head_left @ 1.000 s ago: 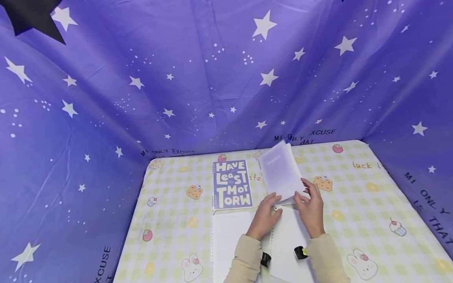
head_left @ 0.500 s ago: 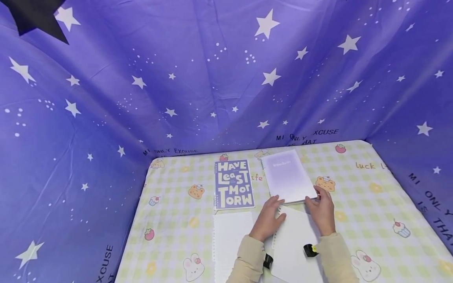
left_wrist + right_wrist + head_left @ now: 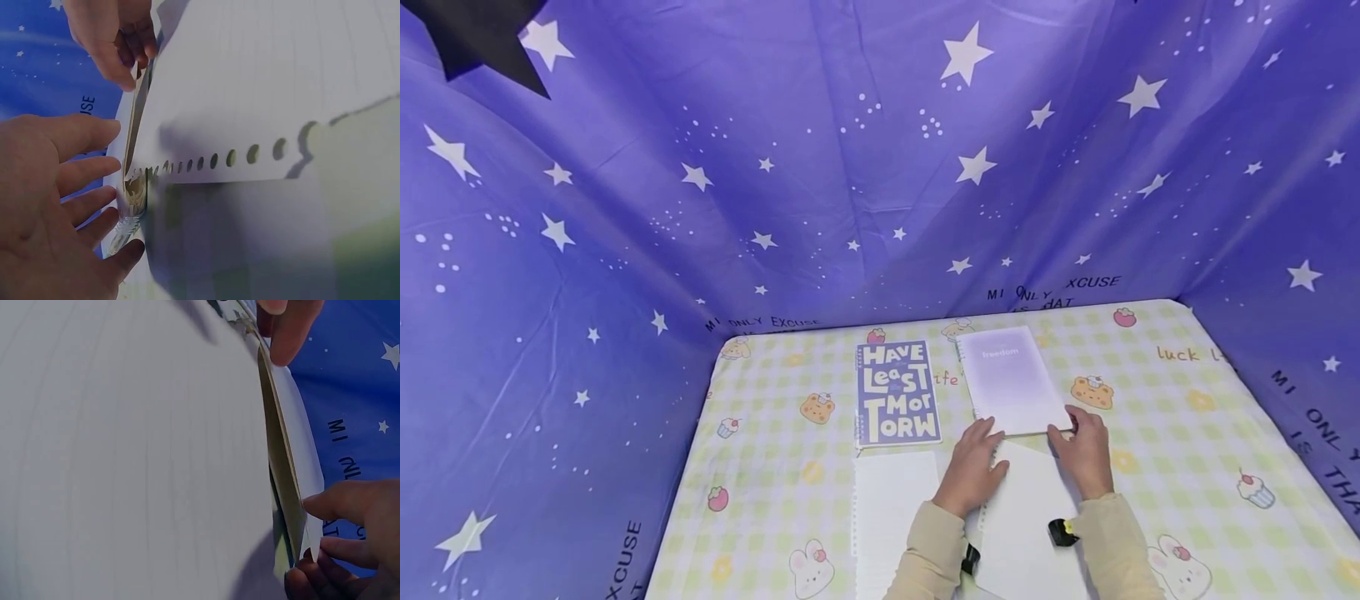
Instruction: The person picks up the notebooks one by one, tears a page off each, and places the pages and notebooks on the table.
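Observation:
A spiral notebook with a pale purple cover reading "freedom" (image 3: 1015, 383) lies flat towards the back of the table. My left hand (image 3: 972, 468) touches its lower-left corner. In the left wrist view the left hand's fingers (image 3: 94, 172) are spread and fairly straight along the wire-bound edge. My right hand (image 3: 1084, 450) is at the lower-right corner, and in the right wrist view its thumb and fingers (image 3: 340, 500) pinch that corner of the notebook. Below my hands lies a white lined sheet (image 3: 1030, 517) with punched holes down its left side, partly covered by my arms.
To the left is a blue notebook with large white lettering (image 3: 897, 392). A second lined sheet with punched holes (image 3: 891, 508) lies below it. Checked cloth with cartoon prints covers the table (image 3: 760, 492), and purple star-patterned curtains (image 3: 820, 167) surround it.
The purple notebook's cover, lifted and tilted a second ago, has come down flat, and its title now reads clearly. My right hand moved right and slightly down with the corner. My left hand barely moved.

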Demonstrator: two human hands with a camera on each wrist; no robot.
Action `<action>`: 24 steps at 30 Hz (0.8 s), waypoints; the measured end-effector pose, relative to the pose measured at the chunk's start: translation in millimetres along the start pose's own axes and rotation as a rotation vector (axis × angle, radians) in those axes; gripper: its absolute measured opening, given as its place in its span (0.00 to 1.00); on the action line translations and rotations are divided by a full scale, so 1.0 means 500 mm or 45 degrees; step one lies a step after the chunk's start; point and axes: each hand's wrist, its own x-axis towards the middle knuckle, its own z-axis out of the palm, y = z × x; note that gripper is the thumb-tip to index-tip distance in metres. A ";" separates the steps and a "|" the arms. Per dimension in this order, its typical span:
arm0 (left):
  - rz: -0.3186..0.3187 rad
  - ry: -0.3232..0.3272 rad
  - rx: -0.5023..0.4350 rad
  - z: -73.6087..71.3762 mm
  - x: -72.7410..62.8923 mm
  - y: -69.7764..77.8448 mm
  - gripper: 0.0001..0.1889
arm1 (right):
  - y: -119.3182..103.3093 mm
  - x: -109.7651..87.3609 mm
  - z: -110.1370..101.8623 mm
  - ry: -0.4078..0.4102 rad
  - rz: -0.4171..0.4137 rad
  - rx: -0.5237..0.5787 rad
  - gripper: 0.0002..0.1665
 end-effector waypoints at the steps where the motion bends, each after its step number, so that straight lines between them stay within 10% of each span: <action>1: 0.006 0.000 0.019 -0.001 0.000 0.000 0.23 | 0.002 0.000 0.001 -0.002 -0.004 -0.018 0.32; 14: 0.060 0.007 0.201 -0.013 0.006 -0.004 0.22 | 0.002 0.007 0.007 -0.062 -0.021 -0.119 0.32; 24: 0.116 0.388 0.147 -0.053 0.005 0.000 0.17 | -0.035 -0.022 -0.005 0.165 -0.347 -0.014 0.25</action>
